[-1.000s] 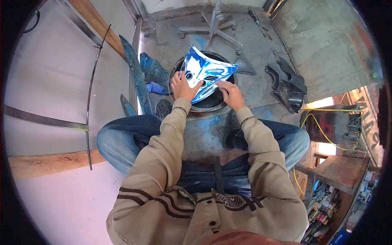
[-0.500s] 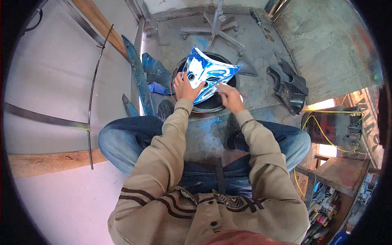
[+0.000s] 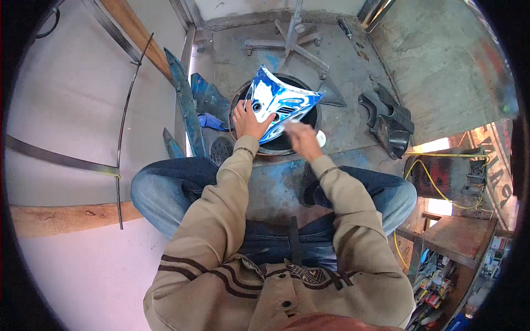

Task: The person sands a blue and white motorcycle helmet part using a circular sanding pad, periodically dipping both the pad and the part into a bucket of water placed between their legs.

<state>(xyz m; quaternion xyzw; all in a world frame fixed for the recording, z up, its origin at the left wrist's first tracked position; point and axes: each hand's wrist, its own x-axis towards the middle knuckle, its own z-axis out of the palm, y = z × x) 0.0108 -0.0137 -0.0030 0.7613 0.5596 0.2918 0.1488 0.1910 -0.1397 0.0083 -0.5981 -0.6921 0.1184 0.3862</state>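
A glossy blue-and-white fairing panel (image 3: 292, 98), with a round hole and a row of slots, rests tilted over a round black tub (image 3: 316, 118). My left hand (image 3: 253, 122) grips its lower left side, thumb and fingers pressed on the painted face. At the panel's lower right edge is my right hand (image 3: 301, 138), its fingers bent together and blurred. Something pale shows at those fingertips, too smeared to name. A small white round thing (image 3: 321, 138) sits beside that hand at the tub's rim.
Beyond the tub stands a wheeled metal stand base (image 3: 290, 43). Black plastic parts (image 3: 389, 121) lie on the floor to the right. Blue panels (image 3: 187, 102) lean at the left wall. A yellow cable (image 3: 436, 182) crosses a dark red box near a wooden shelf (image 3: 458, 237).
My right hand has shifted slightly left and down along the panel's edge, and the white round thing is now more exposed. The left hand keeps its hold.
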